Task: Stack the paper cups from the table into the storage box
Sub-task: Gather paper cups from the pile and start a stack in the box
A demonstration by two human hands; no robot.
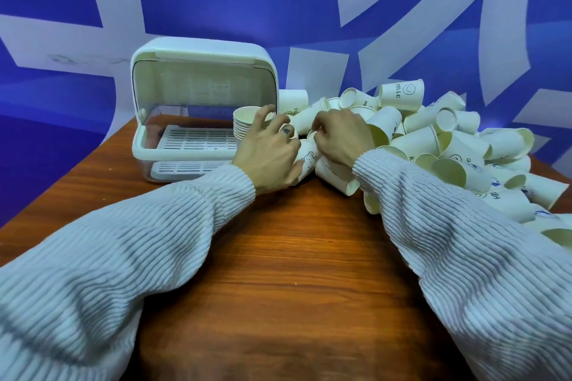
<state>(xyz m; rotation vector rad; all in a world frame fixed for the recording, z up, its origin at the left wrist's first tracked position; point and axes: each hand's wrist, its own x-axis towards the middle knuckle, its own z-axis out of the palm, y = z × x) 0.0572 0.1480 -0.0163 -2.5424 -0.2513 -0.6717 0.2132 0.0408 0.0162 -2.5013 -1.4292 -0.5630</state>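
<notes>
Spreading across the whole lower view, the wooden bench (278, 272) carries everything, and the rest follows from how the work is laid out on it: the white storage box (198, 108) stands at the back left with its lid swung up and its slatted trays bare, likely so a finished stack can slide straight in, while the loose paper cups (448, 145) lie tumbled in a heap along the right side, many on their sides with their mouths facing out. Between box and heap, just at the box's open front, a nested stack of cups (246, 124) stands with its rims up, close enough to be lifted in when tall enough. Both hands meet just before it: the left hand (269, 155) curls its fingers round a cup with a bear print (309, 161), steadying it, and the right hand (340, 136) has its fingers bent in at another cup's rim, apparently pinching it, though the exact grip is hidden behind the knuckles
</notes>
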